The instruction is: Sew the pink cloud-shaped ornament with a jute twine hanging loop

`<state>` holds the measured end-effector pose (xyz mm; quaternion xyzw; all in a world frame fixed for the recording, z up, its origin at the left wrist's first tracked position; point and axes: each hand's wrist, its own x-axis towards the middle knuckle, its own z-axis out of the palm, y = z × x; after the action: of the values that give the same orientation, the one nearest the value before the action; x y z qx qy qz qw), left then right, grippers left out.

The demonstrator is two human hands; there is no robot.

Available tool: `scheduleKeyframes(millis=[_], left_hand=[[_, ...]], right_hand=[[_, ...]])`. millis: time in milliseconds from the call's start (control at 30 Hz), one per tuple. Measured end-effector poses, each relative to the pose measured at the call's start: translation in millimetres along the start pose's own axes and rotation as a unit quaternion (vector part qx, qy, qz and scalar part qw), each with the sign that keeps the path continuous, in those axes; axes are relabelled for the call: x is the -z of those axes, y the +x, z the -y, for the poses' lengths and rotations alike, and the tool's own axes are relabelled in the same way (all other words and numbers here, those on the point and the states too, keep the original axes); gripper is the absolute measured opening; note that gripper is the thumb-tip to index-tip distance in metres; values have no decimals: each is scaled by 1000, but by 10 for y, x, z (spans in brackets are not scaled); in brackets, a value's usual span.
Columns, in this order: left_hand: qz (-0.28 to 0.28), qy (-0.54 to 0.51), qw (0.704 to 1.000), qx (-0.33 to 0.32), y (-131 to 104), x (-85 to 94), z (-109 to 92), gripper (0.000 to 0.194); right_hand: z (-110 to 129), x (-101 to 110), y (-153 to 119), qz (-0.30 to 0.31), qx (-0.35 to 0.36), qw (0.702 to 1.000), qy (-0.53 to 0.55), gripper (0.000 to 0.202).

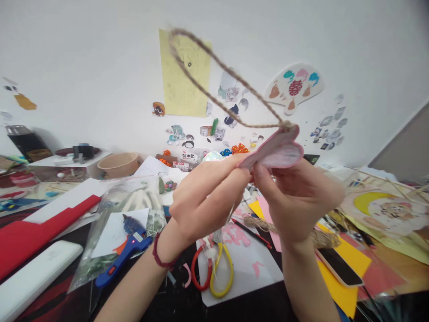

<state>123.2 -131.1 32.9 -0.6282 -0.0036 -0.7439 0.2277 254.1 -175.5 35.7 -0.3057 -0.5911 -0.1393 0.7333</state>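
Observation:
Raised above the worktop is a pink, heart-like paper ornament with two rounded lobes, tilted on its side. A brown twine loop comes off its upper end and stands out to the upper left. My left hand, with a dark red cord bracelet on the wrist, is closed on the ornament's lower left end. From the other side my right hand pinches the same ornament, thumb at its lower edge. Some fingers of both hands are hidden behind it.
Scissors with red and yellow handles lie on a white sheet among pink scraps. A blue glue gun with a lit light rests at left. A phone and twine bundle are at right. The white wall stands behind.

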Motion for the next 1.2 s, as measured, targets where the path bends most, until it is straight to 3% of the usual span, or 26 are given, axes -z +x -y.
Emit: scheduleKeyframes(millis=[300,433,533,700,833,1000,1200], left_hand=[[64,34,993,-91,34,73,23,16],[52,36,991,-116,-7,67,47,20],[40,9,993,-107,-51,47,64,15],[15,-59,997,-44,-59,9,51,18],[3,-44,997,-68,-47,13,31,15],[33,-36,998,-31,-64,45,16,13],[-16,-33,997,-72,-19,7,20,16]], right_hand=[[35,-14,-46,-19,25,998,-61,12],[17,-29,-43,-17,43,998,-41,18],[3,-58,-51,-23,52,998,-17,16],[15,-75,-75,-32,-3,999,-10,9],[53,-46,-60,-28,-7,999,-30,12],[97,-32,-47,-28,5,998,-59,14],[71,-49,-59,-34,17,998,-41,16]])
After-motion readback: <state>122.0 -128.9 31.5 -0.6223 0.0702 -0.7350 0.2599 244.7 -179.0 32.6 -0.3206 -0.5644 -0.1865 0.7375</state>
